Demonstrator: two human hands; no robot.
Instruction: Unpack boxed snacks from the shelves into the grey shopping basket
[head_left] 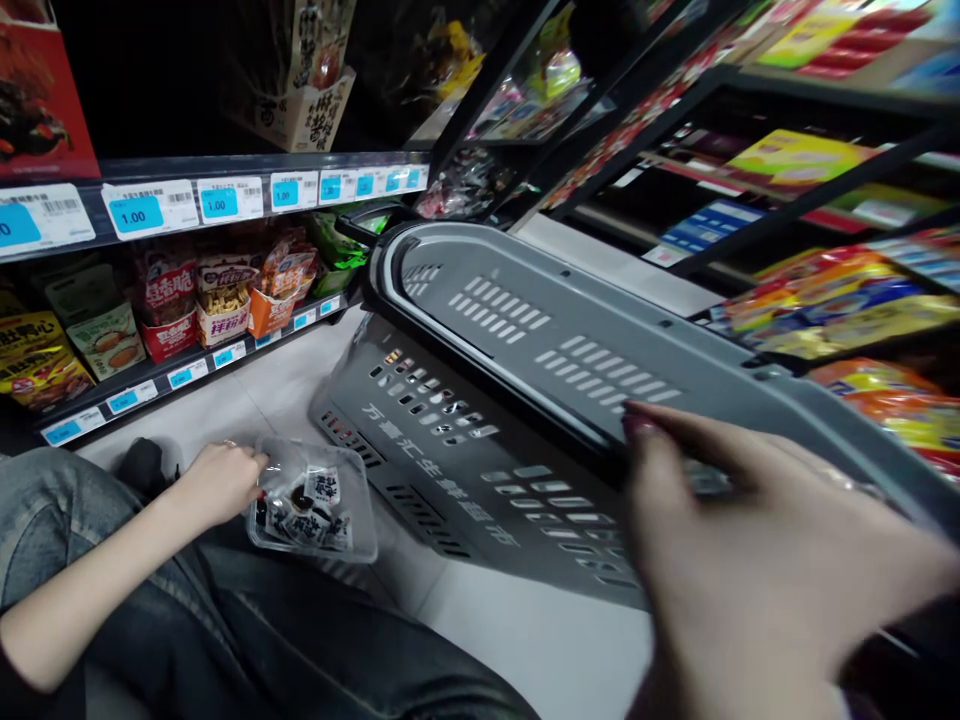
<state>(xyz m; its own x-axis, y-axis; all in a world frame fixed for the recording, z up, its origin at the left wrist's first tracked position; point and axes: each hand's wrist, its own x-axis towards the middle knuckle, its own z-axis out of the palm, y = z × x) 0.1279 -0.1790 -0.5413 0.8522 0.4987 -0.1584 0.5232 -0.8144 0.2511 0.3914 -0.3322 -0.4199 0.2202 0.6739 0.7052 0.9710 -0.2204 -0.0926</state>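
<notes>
My left hand has its fingers closed on the near left edge of a clear plastic tub, low over the floor beside my knee. Small black and white packets lie inside the tub. To the right of it, a grey shopping basket with slotted sides and white lettering is tilted in my view. Its black handle runs along the near rim. Slightly blurred, my right hand is large in the foreground, thumb and index fingertips pinched together at that handle. Its other fingers are mostly hidden.
A store shelf with blue price labels runs along the left. Snack packets stand in boxes on its lower level. More shelves with colourful bags rise at the right, blurred. Pale floor tiles show below the basket. My jeans fill the lower left.
</notes>
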